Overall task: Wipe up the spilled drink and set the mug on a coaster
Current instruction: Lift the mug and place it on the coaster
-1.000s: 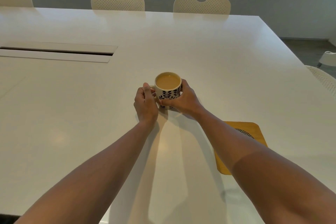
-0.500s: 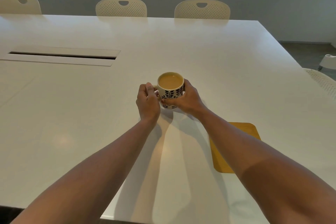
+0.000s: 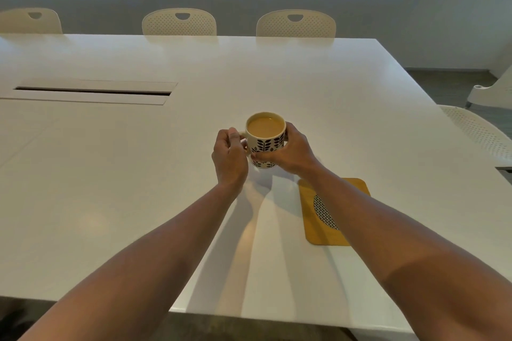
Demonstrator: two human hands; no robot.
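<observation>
A cream mug (image 3: pixel 266 142) with a dark leaf pattern holds a milky brown drink and stands near the middle of the white table (image 3: pixel 346 108). My left hand (image 3: pixel 229 158) grips its handle on the left side. My right hand (image 3: pixel 291 151) wraps around the mug's right wall. A mustard-yellow mat (image 3: pixel 318 232) with a dark patterned coaster (image 3: pixel 324 212) on it lies to the mug's near right, partly hidden under my right forearm. No spill shows on the table.
A long cable slot (image 3: pixel 91 90) is set into the table at the left. Three cream chairs (image 3: pixel 179 22) stand along the far edge, and another chair (image 3: pixel 482 133) at the right side. The table's near edge is close below my forearms.
The view has tilted up and the mug with both hands sits slightly higher in the frame. The patterned coaster under my right forearm shows again. Both grips are unchanged.
</observation>
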